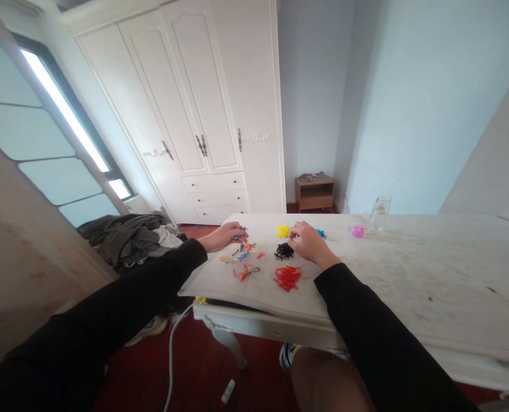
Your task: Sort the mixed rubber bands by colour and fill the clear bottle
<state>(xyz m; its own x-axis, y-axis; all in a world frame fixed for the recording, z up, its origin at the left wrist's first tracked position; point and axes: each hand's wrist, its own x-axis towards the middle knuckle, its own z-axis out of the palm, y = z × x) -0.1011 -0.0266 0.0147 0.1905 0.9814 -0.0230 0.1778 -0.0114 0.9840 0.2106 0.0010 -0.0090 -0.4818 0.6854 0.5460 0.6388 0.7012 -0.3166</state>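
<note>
Small thin bands, which look like rubber bands, lie on a white table (pixel 409 274). My left hand (pixel 226 236) is closed on several mixed-colour bands (pixel 239 232) at the table's left side; some dangle from the fingers. Below it are loose mixed bands (pixel 239 257) and a smaller mixed group (pixel 245 273). Fingers pinched, my right hand (pixel 310 245) hovers by the yellow pile (pixel 282 231) and the black pile (pixel 284 250); what it holds, if anything, is too small to see. Partly behind that hand sits a blue pile (pixel 322 233). Nearer me is a red pile (pixel 287 278).
Farther right on the table are a pink object (pixel 358 231) and a clear glass (pixel 380 214). Dark clothes (pixel 126 237) are heaped at the left. A white cable (pixel 171 355) hangs by the table's left leg. Behind stand a white wardrobe (pixel 220 91) and a small wooden cabinet (pixel 315 193).
</note>
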